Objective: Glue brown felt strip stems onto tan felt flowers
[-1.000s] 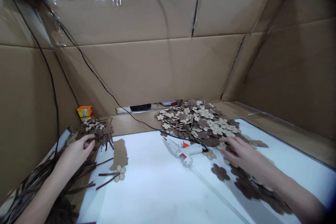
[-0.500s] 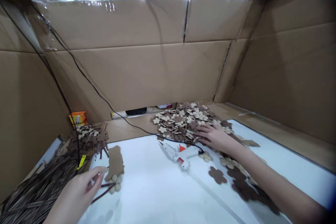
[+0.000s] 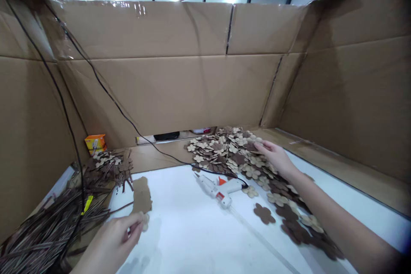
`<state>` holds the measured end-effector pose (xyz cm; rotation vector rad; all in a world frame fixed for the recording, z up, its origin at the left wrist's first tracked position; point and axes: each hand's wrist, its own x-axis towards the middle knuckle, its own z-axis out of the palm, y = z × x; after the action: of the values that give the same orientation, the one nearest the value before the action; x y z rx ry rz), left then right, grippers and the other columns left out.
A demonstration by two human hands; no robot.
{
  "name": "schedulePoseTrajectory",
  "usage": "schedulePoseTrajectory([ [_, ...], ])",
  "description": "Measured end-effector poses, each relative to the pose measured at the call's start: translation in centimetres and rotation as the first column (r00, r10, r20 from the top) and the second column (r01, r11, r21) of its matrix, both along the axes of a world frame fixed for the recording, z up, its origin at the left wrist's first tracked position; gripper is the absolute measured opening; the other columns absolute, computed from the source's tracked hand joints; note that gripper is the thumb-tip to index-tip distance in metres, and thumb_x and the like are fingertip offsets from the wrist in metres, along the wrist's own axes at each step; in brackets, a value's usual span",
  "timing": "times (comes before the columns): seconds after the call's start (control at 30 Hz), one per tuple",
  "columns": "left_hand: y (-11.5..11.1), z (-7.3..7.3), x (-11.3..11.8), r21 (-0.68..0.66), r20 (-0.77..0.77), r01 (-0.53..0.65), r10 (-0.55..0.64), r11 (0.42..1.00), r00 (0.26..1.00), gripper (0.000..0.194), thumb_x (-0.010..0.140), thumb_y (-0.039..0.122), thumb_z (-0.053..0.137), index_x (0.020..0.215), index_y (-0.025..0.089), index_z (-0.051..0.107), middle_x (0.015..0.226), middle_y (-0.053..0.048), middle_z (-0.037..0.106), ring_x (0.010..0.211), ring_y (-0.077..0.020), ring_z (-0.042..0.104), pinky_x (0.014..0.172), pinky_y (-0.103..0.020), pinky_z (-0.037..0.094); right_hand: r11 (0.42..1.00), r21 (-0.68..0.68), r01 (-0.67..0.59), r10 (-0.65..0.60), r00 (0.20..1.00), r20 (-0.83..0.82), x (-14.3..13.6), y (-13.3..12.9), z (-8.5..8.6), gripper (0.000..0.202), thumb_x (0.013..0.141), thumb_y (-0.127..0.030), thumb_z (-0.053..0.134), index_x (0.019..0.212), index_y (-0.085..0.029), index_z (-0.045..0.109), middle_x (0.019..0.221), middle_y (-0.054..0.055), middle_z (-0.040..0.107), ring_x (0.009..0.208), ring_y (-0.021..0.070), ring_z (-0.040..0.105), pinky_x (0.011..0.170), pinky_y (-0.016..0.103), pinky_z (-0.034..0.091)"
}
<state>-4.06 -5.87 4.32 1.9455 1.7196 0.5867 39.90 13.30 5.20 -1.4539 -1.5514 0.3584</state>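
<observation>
My left hand (image 3: 120, 237) is closed in a pinch at the lower left, over a pale flower piece (image 3: 145, 221) just below a brown cardboard scrap (image 3: 141, 195). My right hand (image 3: 272, 154) reaches to the right side of a heap of brown and beige flower pieces (image 3: 224, 150), its fingertips together on a dark flower at the heap's edge. A white glue gun (image 3: 215, 190) lies between my hands, with a clear stick running out of its back. A single brown flower (image 3: 264, 214) lies on the white board (image 3: 180, 231).
Dark thin strips (image 3: 48, 222) pile up at the left, beside small flowers on stems (image 3: 109, 165). An orange box (image 3: 95, 142) stands behind them. Cardboard walls (image 3: 167, 90) enclose the table, and a black cable (image 3: 122, 115) hangs across.
My left hand has moved right and down, onto the pale flower. My right hand has shifted right and up along the heap. The hanging cable at the left has swung left.
</observation>
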Motion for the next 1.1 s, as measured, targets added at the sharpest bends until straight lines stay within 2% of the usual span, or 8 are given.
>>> schedulePoseTrajectory([
  [0.23, 0.6, -1.7, 1.7, -0.289, 0.473, 0.096, 0.055, 0.952, 0.879, 0.047, 0.077, 0.053, 0.049, 0.106, 0.016, 0.053, 0.076, -0.002, 0.061, 0.043, -0.0084, 0.051, 0.043, -0.019, 0.037, 0.973, -0.012, -0.229, 0.224, 0.959, -0.177, -6.9, -3.7, 2.7, 0.044, 0.072, -0.055, 0.056, 0.092, -0.017, 0.062, 0.095, 0.008, 0.068, 0.076, 0.0196, 0.065, 0.071, 0.031, 0.052],
  [0.33, 0.6, -1.4, 3.3, -0.43, 0.771, 0.296, 0.176, 0.853, 0.612, 0.054, 0.077, 0.058, 0.047, 0.113, 0.018, 0.05, 0.099, -0.011, 0.064, 0.052, -0.0129, 0.062, 0.049, -0.022, 0.045, 0.807, -0.063, -0.587, 0.561, 0.796, -0.228, -13.6, -8.2, 2.3, 0.026, 0.076, -0.04, 0.061, 0.091, -0.019, 0.063, 0.099, 0.007, 0.068, 0.086, 0.0197, 0.064, 0.076, 0.032, 0.051],
  [0.43, 0.5, -1.2, 4.8, -0.428, 0.897, 0.404, 0.326, 0.809, 0.298, 0.046, 0.083, 0.051, 0.045, 0.11, 0.015, 0.052, 0.109, -0.015, 0.062, 0.073, -0.0189, 0.067, 0.066, -0.029, 0.051, 0.706, -0.134, -0.696, 0.661, 0.714, -0.229, -19.4, -12.2, 0.3, 0.015, 0.074, -0.032, 0.063, 0.082, -0.019, 0.065, 0.086, 0.005, 0.07, 0.082, 0.0189, 0.065, 0.076, 0.031, 0.05],
  [0.57, 0.3, -2.8, 5.0, -0.493, 0.87, 0.257, 0.478, 0.831, 0.12, 0.025, 0.08, 0.032, 0.059, 0.093, 0.012, 0.058, 0.095, -0.009, 0.066, 0.081, -0.017, 0.066, 0.078, -0.027, 0.05, 0.604, -0.263, -0.752, 0.674, 0.659, -0.334, -22.8, -14.3, -2.9, 0.013, 0.071, -0.03, 0.064, 0.072, -0.018, 0.064, 0.084, 0.004, 0.069, 0.081, 0.018, 0.064, 0.076, 0.028, 0.048],
  [0.67, 0.3, -4.6, 4.3, -0.48, 0.87, 0.145, 0.45, 0.865, 0.201, 0.028, 0.074, 0.033, 0.066, 0.089, 0.011, 0.057, 0.087, -0.008, 0.066, 0.075, -0.0143, 0.066, 0.072, -0.024, 0.051, 0.542, -0.37, -0.755, 0.668, 0.654, -0.356, -23.0, -13.7, -4.7, 0.022, 0.072, -0.036, 0.061, 0.079, -0.015, 0.063, 0.084, 0.005, 0.069, 0.079, 0.0174, 0.063, 0.073, 0.027, 0.048],
  [0.87, -0.2, -6.2, 3.0, -0.433, 0.648, 0.017, 0.298, 0.901, 0.701, 0.044, 0.076, 0.052, 0.051, 0.101, 0.015, 0.045, 0.06, 0.003, 0.056, 0.037, -0.0095, 0.051, 0.038, -0.019, 0.038, 0.465, -0.544, -0.699, 0.723, 0.654, -0.222, -22.2, -13.1, -6.4, 0.036, 0.076, -0.046, 0.053, 0.081, -0.013, 0.066, 0.062, 0.003, 0.064, 0.053, 0.0133, 0.055, 0.048, 0.022, 0.041],
  [1.0, -1.4, -4.5, 2.7, -0.206, 0.123, -0.079, 0.106, 0.975, 0.987, 0.045, 0.086, 0.042, 0.037, 0.125, 0.018, 0.035, 0.064, -0.002, 0.062, 0.057, -0.0181, 0.06, 0.05, -0.024, 0.039, 0.614, -0.58, -0.535, 0.698, 0.711, 0.085, -21.7, -13.8, -4.8, 0.036, 0.074, -0.038, 0.058, 0.104, -0.017, 0.062, 0.069, 0.005, 0.066, 0.064, 0.0208, 0.06, 0.058, 0.028, 0.042],
  [1.1, -2.1, -3.0, 2.9, -0.154, -0.274, -0.123, 0.077, 0.98, 0.959, 0.051, 0.089, 0.037, 0.028, 0.135, 0.015, 0.027, 0.08, -0.011, 0.068, 0.076, -0.0259, 0.064, 0.062, -0.031, 0.042, 0.752, -0.522, -0.403, 0.634, 0.657, 0.407, -20.7, -14.3, -2.8, 0.039, 0.083, -0.035, 0.047, 0.117, -0.017, 0.054, 0.094, 0.012, 0.065, 0.077, 0.025, 0.063, 0.068, 0.034, 0.046],
])
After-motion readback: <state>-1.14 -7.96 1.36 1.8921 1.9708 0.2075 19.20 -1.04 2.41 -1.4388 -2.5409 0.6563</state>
